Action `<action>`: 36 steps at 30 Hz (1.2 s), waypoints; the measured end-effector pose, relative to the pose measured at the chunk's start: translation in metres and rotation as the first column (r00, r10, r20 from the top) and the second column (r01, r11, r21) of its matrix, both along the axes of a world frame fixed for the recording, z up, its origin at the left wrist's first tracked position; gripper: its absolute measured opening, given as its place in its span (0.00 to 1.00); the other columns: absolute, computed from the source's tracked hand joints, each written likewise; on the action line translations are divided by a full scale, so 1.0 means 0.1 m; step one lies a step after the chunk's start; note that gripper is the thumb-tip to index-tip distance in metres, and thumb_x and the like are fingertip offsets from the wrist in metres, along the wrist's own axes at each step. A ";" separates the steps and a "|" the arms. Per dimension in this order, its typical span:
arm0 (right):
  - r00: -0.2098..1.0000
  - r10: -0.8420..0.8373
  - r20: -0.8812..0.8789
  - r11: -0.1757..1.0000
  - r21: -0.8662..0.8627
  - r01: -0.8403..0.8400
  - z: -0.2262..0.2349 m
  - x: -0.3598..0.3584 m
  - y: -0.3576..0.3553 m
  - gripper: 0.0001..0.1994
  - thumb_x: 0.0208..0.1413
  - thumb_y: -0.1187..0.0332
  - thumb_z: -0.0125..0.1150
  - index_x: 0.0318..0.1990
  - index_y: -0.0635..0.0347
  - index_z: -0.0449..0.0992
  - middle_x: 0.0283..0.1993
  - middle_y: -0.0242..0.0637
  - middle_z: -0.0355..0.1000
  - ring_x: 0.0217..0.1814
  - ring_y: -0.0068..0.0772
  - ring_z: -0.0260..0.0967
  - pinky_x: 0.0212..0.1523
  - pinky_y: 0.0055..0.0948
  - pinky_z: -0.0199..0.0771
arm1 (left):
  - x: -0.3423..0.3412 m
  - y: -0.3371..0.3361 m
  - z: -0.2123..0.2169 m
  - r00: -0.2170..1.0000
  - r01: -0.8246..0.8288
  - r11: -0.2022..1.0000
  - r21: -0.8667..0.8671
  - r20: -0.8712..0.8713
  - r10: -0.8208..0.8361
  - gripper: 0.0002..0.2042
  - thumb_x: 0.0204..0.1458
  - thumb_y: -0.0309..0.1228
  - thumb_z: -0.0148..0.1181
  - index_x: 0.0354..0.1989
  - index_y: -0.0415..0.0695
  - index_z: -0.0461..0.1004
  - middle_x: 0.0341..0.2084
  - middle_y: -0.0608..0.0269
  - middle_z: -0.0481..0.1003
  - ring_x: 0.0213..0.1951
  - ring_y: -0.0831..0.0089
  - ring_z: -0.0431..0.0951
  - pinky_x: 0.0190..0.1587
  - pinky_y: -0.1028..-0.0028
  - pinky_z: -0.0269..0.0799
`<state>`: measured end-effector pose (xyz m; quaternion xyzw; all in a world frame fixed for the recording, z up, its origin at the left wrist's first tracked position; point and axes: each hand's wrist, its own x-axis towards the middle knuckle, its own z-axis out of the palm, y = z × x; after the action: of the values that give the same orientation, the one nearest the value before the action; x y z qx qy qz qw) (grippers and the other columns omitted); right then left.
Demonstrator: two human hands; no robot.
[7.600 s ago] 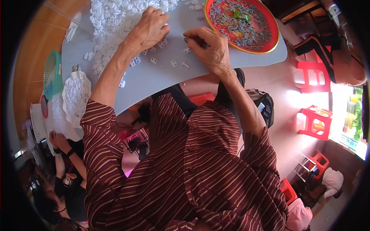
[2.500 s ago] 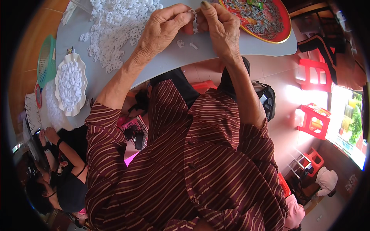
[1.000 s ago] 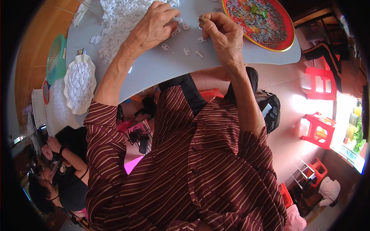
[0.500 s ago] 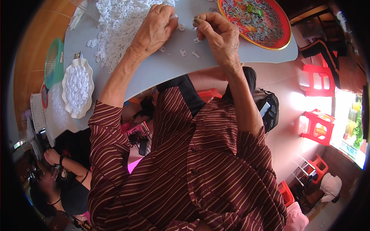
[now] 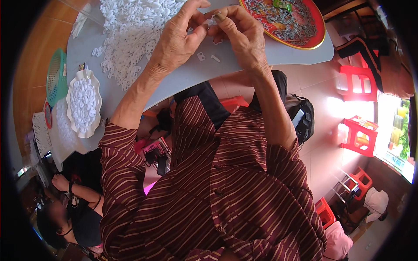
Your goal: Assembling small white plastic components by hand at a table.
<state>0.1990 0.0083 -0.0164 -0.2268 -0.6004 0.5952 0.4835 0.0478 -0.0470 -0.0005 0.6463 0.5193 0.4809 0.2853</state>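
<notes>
Small white plastic piece (image 5: 210, 20) is pinched between the fingertips of both hands, held just above the grey table (image 5: 183, 78) near its far side. Its exact shape is too small to be made out.

Far to the left of the hands, a green mesh basket (image 5: 55, 76) is seen at the table's edge, and beside it a white scalloped dish (image 5: 83, 103) is filled with white plastic pieces. Between that dish and the hands, a large loose heap of white plastic rings (image 5: 130, 32) is spread over the table, reaching up to the left wrist.

The left hand (image 5: 176, 39) is curled, with thumb and forefinger closed on the small piece from the left; its forearm runs down to a sleeve of a maroon striped shirt (image 5: 209, 191). The right hand (image 5: 241, 32) is bent toward it, its fingertips pressed on the same piece from the right, so that the two hands are touching at the fingertips.

Just below the hands, two loose white pieces (image 5: 208, 57) lie on the bare table, apart from the heap.

To the right of the right hand, a round red tray with a gold rim (image 5: 320, 32) is set on the table, covered with small greyish parts. Well beyond it, on the floor, red plastic stools (image 5: 358, 82) are seen. At the lower left, another person (image 5: 72, 209) in dark clothing is seated below the table's edge.
</notes>
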 end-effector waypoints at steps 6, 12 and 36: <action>0.996 0.046 -0.073 0.997 -0.053 -0.050 0.00 0.03 0.01 0.09 0.58 0.66 0.55 0.35 0.65 0.72 0.27 0.32 0.73 0.30 0.20 0.71 0.31 0.18 0.72 | -0.06 0.00 0.06 0.999 -0.035 0.999 -0.029 -0.024 0.035 0.13 0.55 0.25 0.49 0.49 0.40 0.66 0.29 0.67 0.69 0.33 0.83 0.69 0.36 0.82 0.66; 0.986 0.100 -0.130 0.995 0.000 -0.100 -0.03 0.01 0.02 0.08 0.58 0.68 0.55 0.36 0.65 0.72 0.29 0.33 0.73 0.30 0.21 0.71 0.34 0.19 0.73 | -0.13 0.03 0.00 0.995 0.019 0.996 -0.082 -0.094 -0.027 0.15 0.59 0.41 0.47 0.34 0.41 0.73 0.20 0.69 0.72 0.23 0.81 0.66 0.29 0.78 0.64; 1.000 0.024 0.000 0.999 0.041 -0.024 -0.05 -0.03 -0.03 0.06 0.52 0.74 0.61 0.36 0.66 0.74 0.28 0.33 0.74 0.30 0.18 0.71 0.32 0.18 0.73 | -0.16 0.03 -0.11 0.891 0.012 0.980 -0.197 0.446 0.079 0.10 0.57 0.33 0.51 0.37 0.38 0.74 0.26 0.68 0.73 0.29 0.82 0.70 0.34 0.82 0.65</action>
<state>0.1956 0.0057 -0.0213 -0.2095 -0.6149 0.5888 0.4809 0.0315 -0.0438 -0.0112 0.4766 0.4943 0.5697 0.4515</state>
